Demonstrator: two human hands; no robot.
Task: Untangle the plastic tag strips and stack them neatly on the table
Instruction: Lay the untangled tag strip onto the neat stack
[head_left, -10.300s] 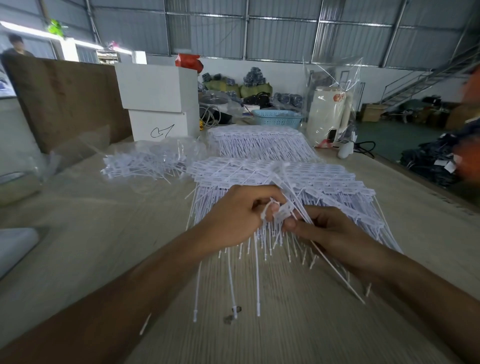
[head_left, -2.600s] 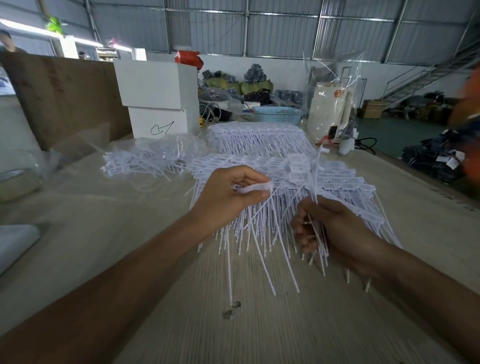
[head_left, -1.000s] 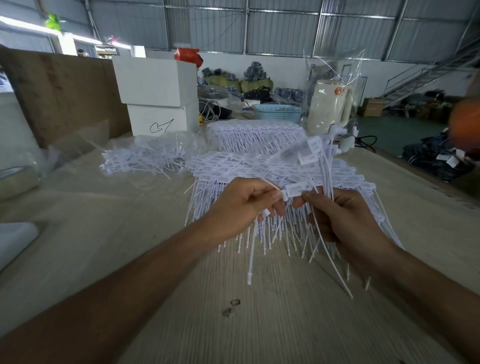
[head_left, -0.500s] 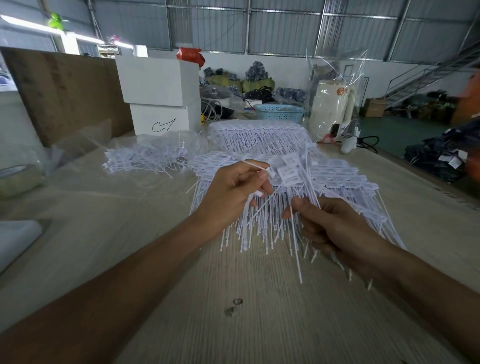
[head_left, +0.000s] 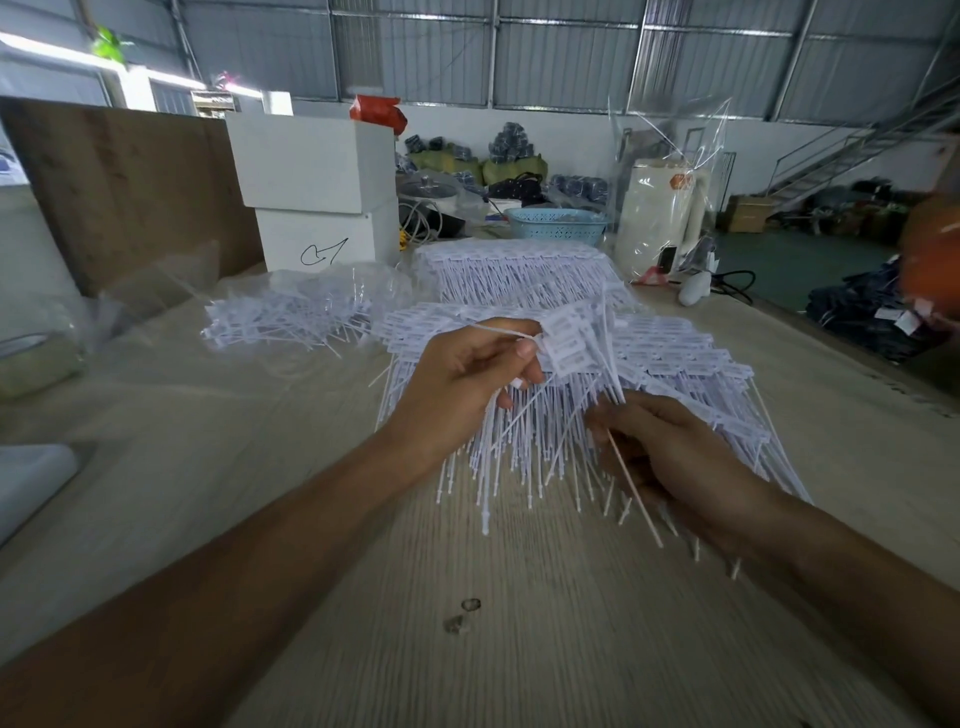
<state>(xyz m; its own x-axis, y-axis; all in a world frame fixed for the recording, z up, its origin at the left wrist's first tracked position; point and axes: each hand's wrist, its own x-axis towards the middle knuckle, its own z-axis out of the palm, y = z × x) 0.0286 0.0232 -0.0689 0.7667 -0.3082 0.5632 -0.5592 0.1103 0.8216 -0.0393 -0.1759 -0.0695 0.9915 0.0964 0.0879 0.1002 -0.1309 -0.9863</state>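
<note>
Boxes (head_left: 317, 192), basket (head_left: 556, 224) beyond tag strips (head_left: 670, 358).

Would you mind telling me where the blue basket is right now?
In the head view, the blue basket sits at the table's far end, right of the white boxes and just behind the rear tag stack.

both hands, left (head_left: 462, 376) and right (head_left: 670, 452), grip tangled tag strips (head_left: 576, 338) above the stack (head_left: 685, 364).
</note>
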